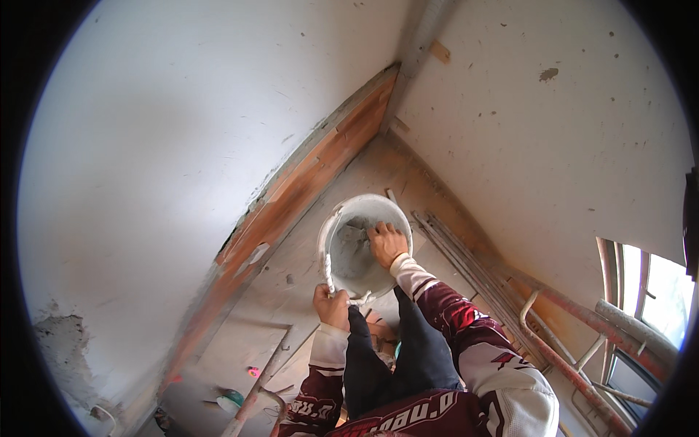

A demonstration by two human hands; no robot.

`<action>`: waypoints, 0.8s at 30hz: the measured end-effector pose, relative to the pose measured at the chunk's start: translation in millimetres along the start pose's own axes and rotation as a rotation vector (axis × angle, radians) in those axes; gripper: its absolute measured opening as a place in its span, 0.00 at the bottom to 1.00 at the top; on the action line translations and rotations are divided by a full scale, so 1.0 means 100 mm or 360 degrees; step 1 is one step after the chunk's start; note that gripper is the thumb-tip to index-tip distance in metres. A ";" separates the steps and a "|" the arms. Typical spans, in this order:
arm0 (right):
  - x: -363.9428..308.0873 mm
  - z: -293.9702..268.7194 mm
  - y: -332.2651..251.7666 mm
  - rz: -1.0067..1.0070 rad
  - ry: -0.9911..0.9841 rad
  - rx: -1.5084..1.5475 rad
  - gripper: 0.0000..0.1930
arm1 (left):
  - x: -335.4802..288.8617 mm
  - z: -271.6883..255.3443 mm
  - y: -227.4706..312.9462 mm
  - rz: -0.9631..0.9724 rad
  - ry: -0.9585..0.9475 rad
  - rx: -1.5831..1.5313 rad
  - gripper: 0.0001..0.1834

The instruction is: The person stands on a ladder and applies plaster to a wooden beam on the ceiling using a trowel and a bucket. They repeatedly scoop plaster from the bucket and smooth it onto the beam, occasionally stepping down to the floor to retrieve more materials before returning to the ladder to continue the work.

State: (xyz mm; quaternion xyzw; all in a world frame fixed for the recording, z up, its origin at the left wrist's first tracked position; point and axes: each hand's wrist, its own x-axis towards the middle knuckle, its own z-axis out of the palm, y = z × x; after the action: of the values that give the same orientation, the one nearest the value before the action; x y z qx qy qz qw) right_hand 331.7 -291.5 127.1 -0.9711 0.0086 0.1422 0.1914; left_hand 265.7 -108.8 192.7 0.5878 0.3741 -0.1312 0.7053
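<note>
A round, pale bucket [325,244] stands in front of me, with grey wet mortar [352,237] inside. A whitish rope handle [328,271] lies along its left and near rim. My left hand [333,308] is closed on the bucket's near left edge, by the rope. Inside the bucket, toward its right side, my right hand [388,244] is curled with its fingers at the mortar. What those fingers hold, if anything, is hidden from this view.
A white wall [145,146] with exposed brick [313,175] along its foot rises at left. Another wall [553,138] stands at right. Long poles [473,258] lie beyond the bucket. Rusty scaffold tubes [561,364] flank me at right, and another bent tube [262,379] at left.
</note>
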 end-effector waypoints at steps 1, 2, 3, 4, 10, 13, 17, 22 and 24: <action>-0.01 0.02 0.00 0.0007 0.0020 0.0050 0.11 | 0.01 0.02 0.03 -0.0003 -0.0006 0.0004 0.11; -0.02 0.03 0.01 0.0014 0.0040 0.0100 0.11 | 0.00 0.05 0.07 -0.0006 -0.0011 0.0007 0.11; -0.03 0.05 0.02 0.0021 0.0060 0.0149 0.11 | 0.00 0.06 0.09 -0.0010 -0.0017 0.0010 0.11; -0.04 0.06 0.03 0.0030 0.0061 0.0201 0.11 | -0.01 0.06 0.11 -0.0008 -0.0039 0.0026 0.11; -0.15 0.10 0.05 0.0070 0.0025 0.0402 0.15 | 0.00 0.09 0.14 -0.0001 -0.0079 0.0146 0.11; -0.19 0.02 0.05 0.0105 -0.0024 0.0503 0.17 | 0.05 0.11 0.12 -0.0060 -0.0040 0.0101 0.11; -0.22 -0.17 0.08 0.0150 -0.0045 0.0607 0.18 | 0.12 0.21 0.11 -0.0221 -0.0030 0.0079 0.11; -0.21 -0.44 0.26 0.0243 0.0159 0.0690 0.17 | 0.23 0.39 0.02 -0.0358 -0.0017 -0.0012 0.13; -0.15 -0.69 0.25 0.0236 0.0268 0.0724 0.17 | 0.24 0.44 0.04 -0.0401 0.0007 -0.0100 0.15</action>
State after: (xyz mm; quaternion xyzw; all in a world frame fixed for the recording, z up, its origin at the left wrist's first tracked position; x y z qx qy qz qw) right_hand 334.5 -341.1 183.6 -0.9082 0.1276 0.0690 0.3925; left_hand 301.0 -142.2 180.1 0.5141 0.4503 -0.2056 0.7004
